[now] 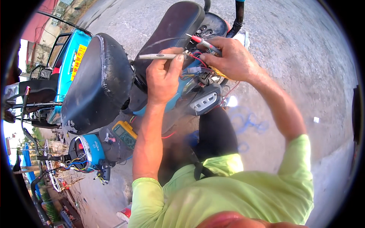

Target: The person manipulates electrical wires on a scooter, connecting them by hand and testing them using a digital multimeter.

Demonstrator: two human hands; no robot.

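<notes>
My left hand point(164, 78) is closed around a slim silver-grey pen-shaped tool point(157, 56), whose exact kind I cannot tell. In my right hand point(235, 57) is a red and grey test probe point(203, 42), with its bare metal tip pointing up and left. Between the two hands runs a thin red wire point(198, 59); where it ends is hidden by the fingers. Just below them a bundle of coloured wires with a white connector point(194, 70) comes out of the electric scooter's opened body. The scooter's black seat point(173, 28) lies just beyond my hands.
A yellow and green multimeter point(124, 133) rests on a scooter's footboard at the left. Nearby are a large black seat point(97, 87), a blue scooter front point(91, 150) with loose wires, and a blue vehicle point(70, 76). Blue cable point(249, 123) lies on the concrete ground at right.
</notes>
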